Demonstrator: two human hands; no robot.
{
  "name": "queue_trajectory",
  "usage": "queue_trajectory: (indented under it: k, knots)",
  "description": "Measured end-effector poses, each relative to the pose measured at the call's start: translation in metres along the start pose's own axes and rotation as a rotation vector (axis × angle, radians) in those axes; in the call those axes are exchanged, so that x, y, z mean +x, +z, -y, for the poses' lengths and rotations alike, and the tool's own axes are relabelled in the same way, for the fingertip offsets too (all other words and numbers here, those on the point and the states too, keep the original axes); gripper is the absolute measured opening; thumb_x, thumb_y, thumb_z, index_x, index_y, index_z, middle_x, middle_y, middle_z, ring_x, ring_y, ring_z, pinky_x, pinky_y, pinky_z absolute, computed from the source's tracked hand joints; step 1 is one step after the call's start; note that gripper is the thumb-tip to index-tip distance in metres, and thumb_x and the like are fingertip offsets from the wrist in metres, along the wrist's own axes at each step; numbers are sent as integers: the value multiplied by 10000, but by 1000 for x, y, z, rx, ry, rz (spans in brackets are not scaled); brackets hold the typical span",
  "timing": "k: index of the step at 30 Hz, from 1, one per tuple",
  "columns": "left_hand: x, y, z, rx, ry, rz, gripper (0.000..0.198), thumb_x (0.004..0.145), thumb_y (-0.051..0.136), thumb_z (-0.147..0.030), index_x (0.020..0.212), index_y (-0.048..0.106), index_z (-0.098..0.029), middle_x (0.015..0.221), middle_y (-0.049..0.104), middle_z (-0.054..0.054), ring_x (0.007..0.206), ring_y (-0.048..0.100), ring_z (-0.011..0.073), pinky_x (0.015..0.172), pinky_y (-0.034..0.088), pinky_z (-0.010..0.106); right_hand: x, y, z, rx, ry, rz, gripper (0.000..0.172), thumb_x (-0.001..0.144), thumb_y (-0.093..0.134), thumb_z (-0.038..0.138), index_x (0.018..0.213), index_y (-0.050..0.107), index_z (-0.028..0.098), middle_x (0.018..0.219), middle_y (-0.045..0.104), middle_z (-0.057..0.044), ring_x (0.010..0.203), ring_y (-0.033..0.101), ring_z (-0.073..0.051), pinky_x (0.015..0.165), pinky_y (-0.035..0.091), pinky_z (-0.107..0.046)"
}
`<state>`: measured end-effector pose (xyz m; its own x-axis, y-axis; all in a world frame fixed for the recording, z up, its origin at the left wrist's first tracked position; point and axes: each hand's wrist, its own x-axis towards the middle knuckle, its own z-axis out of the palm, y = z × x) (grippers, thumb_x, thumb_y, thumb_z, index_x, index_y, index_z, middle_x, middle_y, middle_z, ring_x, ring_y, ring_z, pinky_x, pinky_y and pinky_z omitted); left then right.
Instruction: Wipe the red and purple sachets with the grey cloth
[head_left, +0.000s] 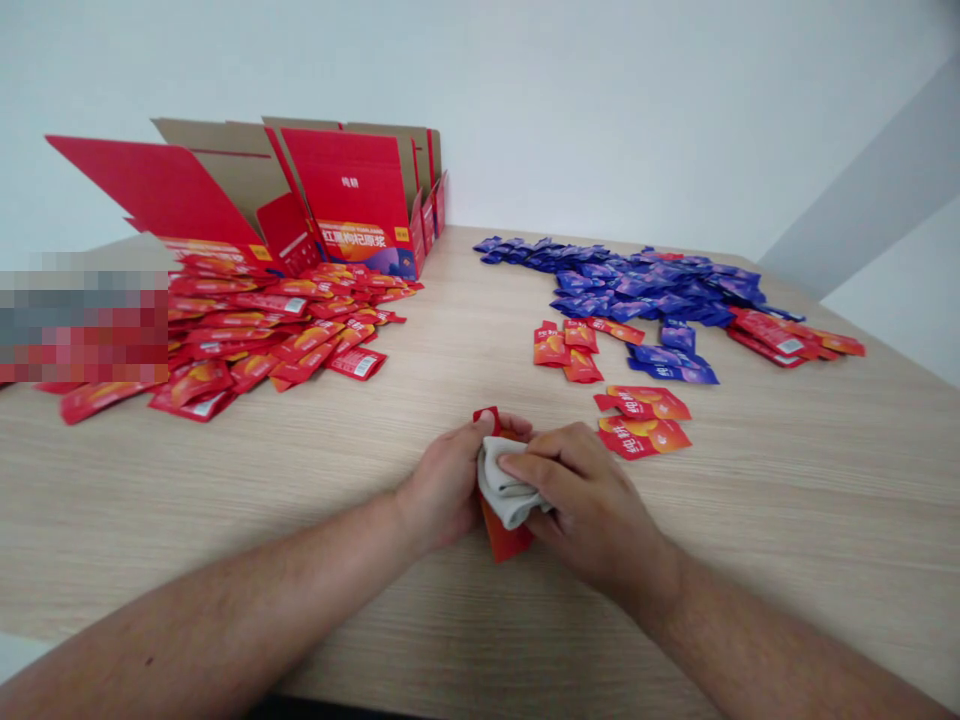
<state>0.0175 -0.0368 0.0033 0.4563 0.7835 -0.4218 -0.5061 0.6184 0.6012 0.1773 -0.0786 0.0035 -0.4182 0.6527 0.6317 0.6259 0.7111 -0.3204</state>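
The left hand (442,490) grips a red sachet (504,538), and its fingers (486,425) are clamped on the top end. The right hand (581,500) presses a grey cloth (501,482) against the sachet, with its fingers (541,465) close together on the cloth. This firm hold from two sides keeps the sachet from slipping. Both hands work above the middle of the wooden table (420,600), toward its near edge. Just right of them lie two orange-red sachets (641,420). Farther on are a small group of sachets (566,345) and many purple sachets (622,285). Near the left edge is a big heap of red sachets (262,330), perhaps partly hidden by a blurred patch. Opened red cartons (352,190) stand behind it, at the far left corner.
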Motion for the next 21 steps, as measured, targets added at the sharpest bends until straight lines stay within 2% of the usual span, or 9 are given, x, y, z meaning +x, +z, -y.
queue_trajectory:
  k: [4, 6, 8, 10, 14, 16, 18, 21]
  knots:
    - [4, -8, -7, -87, -5, -20, 318, 1003, 467, -269, 855, 705, -118, 954, 755, 134, 874, 725, 209, 859, 564, 335, -1, 7, 6, 49, -99, 257, 224, 837, 732, 99, 1042, 722, 188, 966, 701, -47, 916, 600, -220, 857, 528, -370]
    - [6, -12, -11, -95, 22, -15, 331, 1013, 454, -286, 873, 705, -120, 984, 759, 142, 941, 734, 234, 880, 569, 358, -2, 4, 6, 109, -120, 384, 204, 822, 758, 124, 1005, 722, 207, 954, 696, -31, 903, 608, -207, 818, 534, -338]
    - [6, -13, -13, -89, 29, 1, 337, 1019, 455, -311, 902, 709, -124, 1021, 761, 144, 975, 736, 253, 879, 574, 376, -3, 1, 3, 134, -114, 451, 219, 816, 763, 128, 1009, 719, 221, 968, 695, -27, 901, 616, -197, 793, 535, -316]
    - [5, -11, -10, -73, 25, 2, 340, 1019, 454, -309, 904, 713, -121, 1024, 762, 143, 946, 738, 245, 861, 575, 363, -3, -3, 0, 101, -99, 391, 249, 834, 744, 115, 1054, 714, 228, 990, 698, -33, 913, 616, -201, 804, 535, -324]
    - [-2, -3, 0, -37, -80, 31, 311, 1002, 485, -271, 910, 730, -103, 862, 738, 120, 767, 709, 193, 762, 556, 301, 0, -6, -4, -73, -44, 91, 269, 907, 670, 108, 1158, 690, 199, 1027, 693, -84, 945, 596, -229, 833, 531, -372]
    - [-3, -1, 3, -43, -144, 62, 306, 996, 497, -273, 925, 737, -97, 819, 722, 113, 722, 693, 188, 740, 551, 300, 1, -7, -4, -130, -13, 11, 259, 927, 651, 122, 1175, 685, 187, 1033, 685, -102, 944, 589, -235, 826, 528, -379]
    - [-2, -2, 2, -63, -165, 72, 308, 994, 494, -283, 939, 738, -102, 849, 730, 121, 730, 698, 194, 739, 554, 312, 1, -5, -1, -118, -28, 47, 238, 935, 637, 125, 1156, 690, 194, 1017, 685, -92, 944, 588, -234, 840, 524, -381]
    - [3, -9, -5, -104, -109, 30, 311, 999, 476, -281, 935, 729, -111, 951, 752, 139, 837, 727, 216, 808, 566, 338, -1, -1, 5, -35, -107, 239, 177, 929, 626, 117, 1054, 710, 210, 961, 689, -52, 919, 591, -220, 846, 518, -365]
